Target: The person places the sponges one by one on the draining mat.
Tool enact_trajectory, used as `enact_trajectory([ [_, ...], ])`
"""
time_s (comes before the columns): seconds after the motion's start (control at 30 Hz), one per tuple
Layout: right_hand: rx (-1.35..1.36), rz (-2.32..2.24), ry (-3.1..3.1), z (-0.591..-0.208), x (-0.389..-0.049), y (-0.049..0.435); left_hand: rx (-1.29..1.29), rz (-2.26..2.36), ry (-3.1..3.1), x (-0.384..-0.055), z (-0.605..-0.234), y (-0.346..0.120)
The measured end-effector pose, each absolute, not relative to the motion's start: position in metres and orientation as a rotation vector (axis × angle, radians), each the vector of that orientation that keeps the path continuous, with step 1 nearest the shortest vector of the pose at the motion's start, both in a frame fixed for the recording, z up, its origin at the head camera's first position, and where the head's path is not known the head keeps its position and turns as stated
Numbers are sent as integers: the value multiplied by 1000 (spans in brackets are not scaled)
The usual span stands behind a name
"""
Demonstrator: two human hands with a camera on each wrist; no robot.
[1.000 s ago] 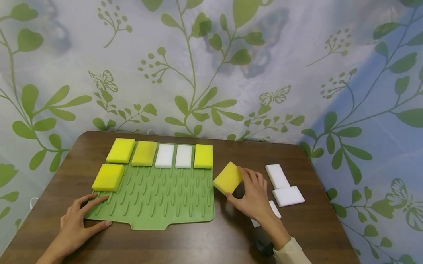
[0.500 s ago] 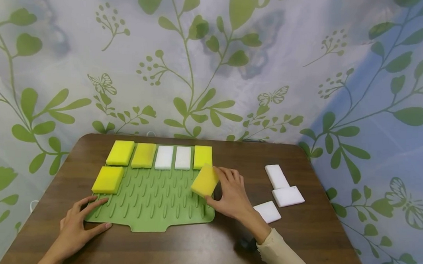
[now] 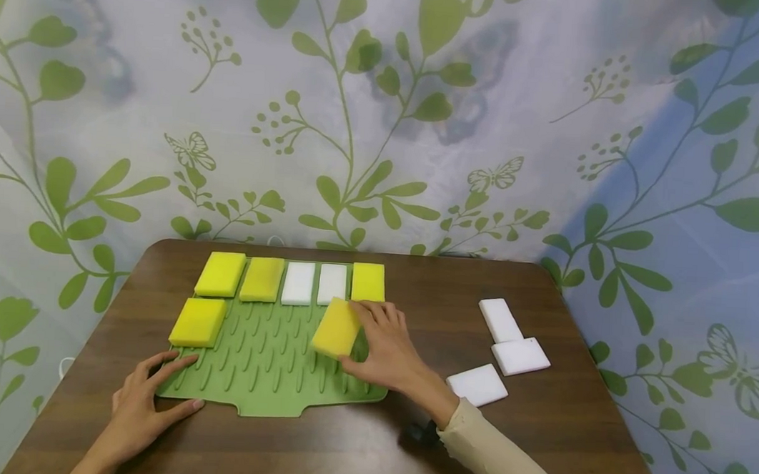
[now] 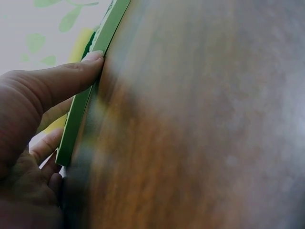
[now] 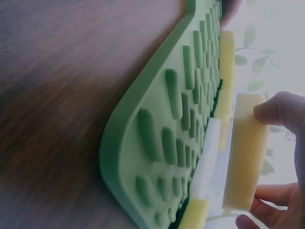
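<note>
My right hand [image 3: 383, 348] pinches a yellow sponge [image 3: 337, 328] between thumb and fingers. The sponge hangs tilted over the right part of a green ridged mat [image 3: 269, 367]; in the right wrist view a gap shows between the sponge [image 5: 245, 152] and the mat's ridges. My left hand [image 3: 142, 403] rests at the mat's front left corner, fingers spread. Its thumb [image 4: 71, 76] touches the mat's edge. Along the mat's back row lie yellow sponges [image 3: 221, 274] and two white sponge blocks [image 3: 298, 283]. Another yellow sponge [image 3: 197, 323] lies in front of them at the left.
To the right of the mat, three white sponge blocks [image 3: 520, 356] lie on the brown wooden table [image 3: 316, 456], two of them touching. A leaf-patterned curtain [image 3: 385, 123] stands behind the table's back edge. Under my right wrist is a black object [image 3: 423, 432], partly hidden.
My right hand has carried the yellow sponge leftward from the table beside the mat to above the mat, uncovering the nearest white block. My left hand has stayed in place.
</note>
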State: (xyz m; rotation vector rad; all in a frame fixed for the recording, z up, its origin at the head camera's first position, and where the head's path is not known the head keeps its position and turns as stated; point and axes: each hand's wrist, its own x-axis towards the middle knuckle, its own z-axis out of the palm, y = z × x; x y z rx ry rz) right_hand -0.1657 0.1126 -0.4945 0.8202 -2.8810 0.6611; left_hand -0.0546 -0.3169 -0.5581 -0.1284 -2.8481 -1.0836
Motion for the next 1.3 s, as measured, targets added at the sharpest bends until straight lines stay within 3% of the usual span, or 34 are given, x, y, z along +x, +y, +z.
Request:
enact_trajectory([
  [1.3,1181,458,-2976,-491,-202,-14,-134,-1079,-2811,-54,-559,-318],
])
